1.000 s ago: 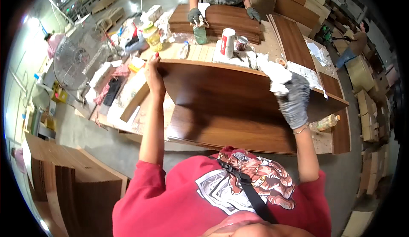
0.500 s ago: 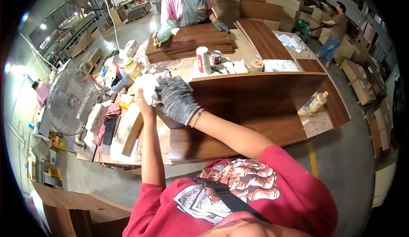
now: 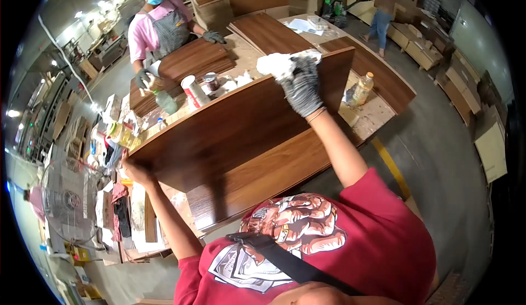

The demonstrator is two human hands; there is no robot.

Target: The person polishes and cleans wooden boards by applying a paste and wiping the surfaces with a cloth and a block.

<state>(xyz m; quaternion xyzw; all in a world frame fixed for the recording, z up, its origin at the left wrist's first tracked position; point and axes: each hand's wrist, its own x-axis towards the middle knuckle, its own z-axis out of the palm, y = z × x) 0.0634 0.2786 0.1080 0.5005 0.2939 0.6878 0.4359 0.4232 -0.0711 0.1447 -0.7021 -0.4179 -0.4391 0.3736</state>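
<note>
One closed left grip [image 3: 136, 170] on panel [image 3: 241, 127], right grip [image 3: 303, 90] on cloth [image 3: 274, 65]

Lighting: indoor, moderate; lamps [image 3: 13, 113] glaring at left. Shadows: dark patches on held board [image 3: 246, 127] and stack [image 3: 274, 187] beneath. Distortion: fisheye, bent edges, black rim. Fan [image 3: 68, 198]: hazy.

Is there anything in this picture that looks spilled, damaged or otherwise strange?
No damage stands out. One oddity: the right hand wears a grey glove, while the left hand, on the board, is bare. The bench near the bottle is speckled with pale marks; whether old stains or a fresh spill, I cannot tell.
</note>
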